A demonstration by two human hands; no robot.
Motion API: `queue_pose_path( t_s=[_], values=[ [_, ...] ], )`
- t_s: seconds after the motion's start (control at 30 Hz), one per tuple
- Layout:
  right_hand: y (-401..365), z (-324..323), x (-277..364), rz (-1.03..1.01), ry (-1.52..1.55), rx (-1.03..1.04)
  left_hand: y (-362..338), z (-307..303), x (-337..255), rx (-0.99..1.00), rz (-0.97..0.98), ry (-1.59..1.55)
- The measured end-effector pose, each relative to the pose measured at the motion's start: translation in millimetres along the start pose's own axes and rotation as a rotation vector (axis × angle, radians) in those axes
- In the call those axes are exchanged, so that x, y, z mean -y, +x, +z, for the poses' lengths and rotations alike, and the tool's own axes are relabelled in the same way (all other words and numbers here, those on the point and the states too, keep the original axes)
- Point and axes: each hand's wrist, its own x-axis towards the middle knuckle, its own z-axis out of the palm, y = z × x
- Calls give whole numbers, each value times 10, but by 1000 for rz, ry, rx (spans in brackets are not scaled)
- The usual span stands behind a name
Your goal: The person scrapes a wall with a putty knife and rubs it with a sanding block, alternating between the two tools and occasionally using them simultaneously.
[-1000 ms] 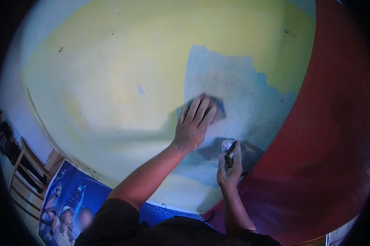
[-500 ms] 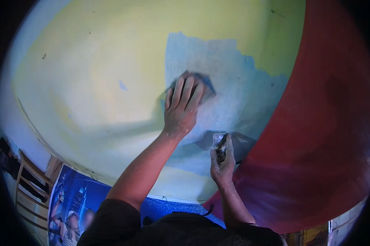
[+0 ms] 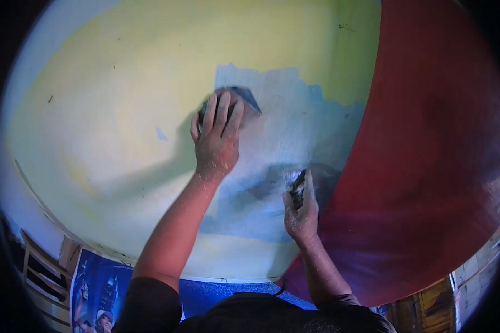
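Observation:
My left hand presses a folded sheet of sandpaper against the painted wall, fingers laid over it. It works at the left edge of a pale blue-grey patch in the yellow paint. Lower and to the right, my right hand grips a scraper with a dark handle and a shiny, dusty blade, held close in front of the wall. Pale dust speckles both hands and forearms.
Yellow paint surrounds the patch. To the right, a dark red area meets it along a curved edge. Below left are a wooden ladder-like rack and a blue poster. Wooden objects stand at the lower right.
My left hand has slid the sandpaper left and slightly up over the patch. My right hand with the scraper sits slightly higher. The whole view has shifted a little.

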Motion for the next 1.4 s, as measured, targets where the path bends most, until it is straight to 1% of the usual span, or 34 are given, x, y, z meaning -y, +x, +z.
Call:
queue_pose_path(
  t_s=[0.07, 0.1, 0.17, 0.23, 0.37, 0.43, 0.47, 0.57, 0.7, 0.73, 0.83, 0.93, 1.07, 1.17, 1.23, 1.4],
  values=[
    [337, -146, 212, -58, -42, -38, 388, -56, 142, -23, 84, -46],
    [477, -179, 258, -41, -31, -56, 524, -78, 193, -34, 126, -71],
    [774, -261, 369, -109, -73, -115, 678, -105, 257, -19, 188, -89],
    [1048, -375, 556, -91, -91, -140, 758, -128, 277, -8, 238, -104],
    [1445, -354, 954, -56, -112, -147, 760, -97, 329, -41, 238, -48],
    [1549, -272, 895, -133, -149, -194, 724, -116, 322, -35, 222, -75],
    [1583, -253, 868, -170, -167, -218, 708, -124, 309, -25, 207, -108],
    [1592, -222, 902, -98, -187, -212, 550, -53, 283, -30, 210, -91],
    [1722, -220, 1072, -70, -264, -224, 428, -51, 295, 4, 213, -99],
    [1747, -189, 1081, -91, -217, -254, 387, -42, 286, 7, 203, -106],
    [1766, -175, 954, -114, -292, -217, 311, -7, 233, 14, 173, -116],
    [1705, -207, 986, -95, -265, -167, 234, -2, 147, 32, 133, -109],
    [1777, -237, 990, -169, -347, -152, 173, 101, 52, -6, 111, -94],
    [1863, -253, 1103, -43, -268, -86, 145, 139, 66, -10, 126, -59],
    [1810, -227, 1043, -28, -307, -57, 152, 155, 80, 2, 128, -36],
    [1833, -173, 1021, 0, -262, -35, 166, 177, 61, -26, 118, -53]
  ],
)
